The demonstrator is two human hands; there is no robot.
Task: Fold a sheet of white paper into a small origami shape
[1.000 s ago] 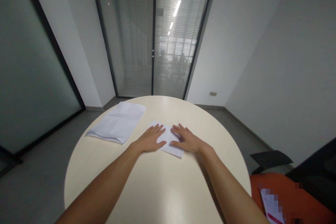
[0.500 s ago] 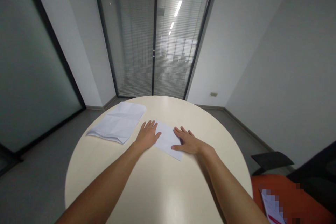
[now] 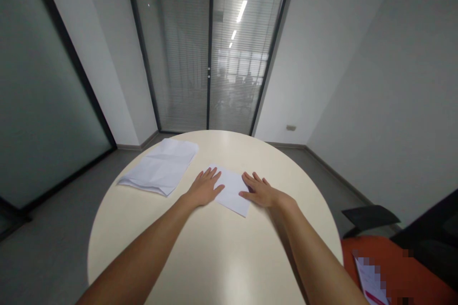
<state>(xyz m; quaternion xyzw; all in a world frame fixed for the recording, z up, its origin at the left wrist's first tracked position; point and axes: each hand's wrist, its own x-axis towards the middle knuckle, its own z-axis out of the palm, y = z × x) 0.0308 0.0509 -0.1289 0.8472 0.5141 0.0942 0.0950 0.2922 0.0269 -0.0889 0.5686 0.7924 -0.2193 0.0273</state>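
Note:
A white sheet of paper (image 3: 232,193) lies flat on the round cream table (image 3: 214,257), between my two hands. My left hand (image 3: 206,188) rests palm down over the paper's left side, its fingers spread and pointing away from me. At the paper's right edge is my right hand (image 3: 261,191), also palm down with fingers apart, its thumb and fingertips over the sheet. Neither hand grips anything. Parts of the paper's left and right edges are hidden under the hands.
A stack of creased white paper (image 3: 162,164) lies at the table's far left. To the right stands a chair with an orange seat (image 3: 397,267) and a black armrest (image 3: 372,218); a printed sheet (image 3: 370,276) is on the seat. Glass panels with blinds (image 3: 186,57) stand beyond the table.
Both hands have shifted slightly to the right. The left hand now reaches a little further over the paper, while the right covers less of it. The paper has barely moved.

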